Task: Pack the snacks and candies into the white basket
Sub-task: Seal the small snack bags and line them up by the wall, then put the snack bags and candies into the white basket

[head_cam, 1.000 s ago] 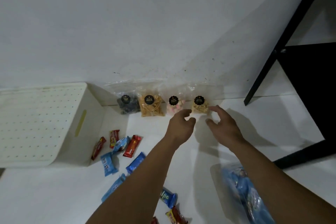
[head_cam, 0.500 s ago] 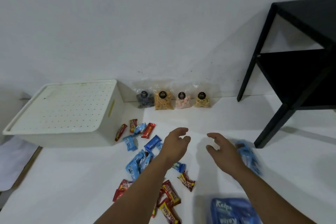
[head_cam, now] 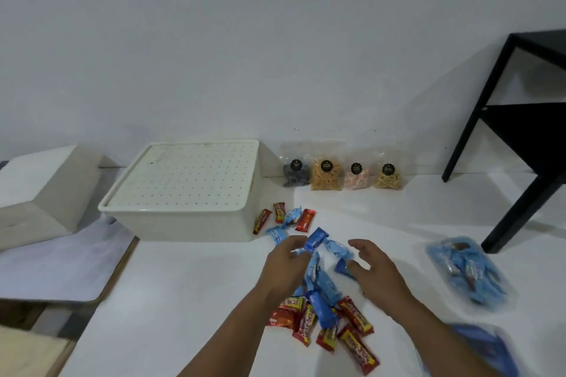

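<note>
The white basket (head_cam: 190,226) stands at the left with its perforated lid on. A pile of blue candies (head_cam: 324,281) and red-and-yellow bars (head_cam: 355,338) lies in front of me. My left hand (head_cam: 283,268) hovers over the pile's left side, its curled fingers touching blue wrappers near a blue candy (head_cam: 317,239). My right hand (head_cam: 378,274) hovers at the pile's right side, fingers spread and relaxed, holding nothing. Several small candies (head_cam: 286,219) lie beside the basket. Several clear snack bags (head_cam: 326,176) lean against the wall.
A clear bag of blue candies (head_cam: 465,269) lies at the right, and another blue bag (head_cam: 487,349) at the bottom right is blurred. A black table (head_cam: 502,119) stands at the far right. A white box (head_cam: 39,193) sits left of the basket.
Both hands pulled back from the snack bags at the wall to the candy pile in front of me. The view pulled back and shifted left, showing the whole basket.
</note>
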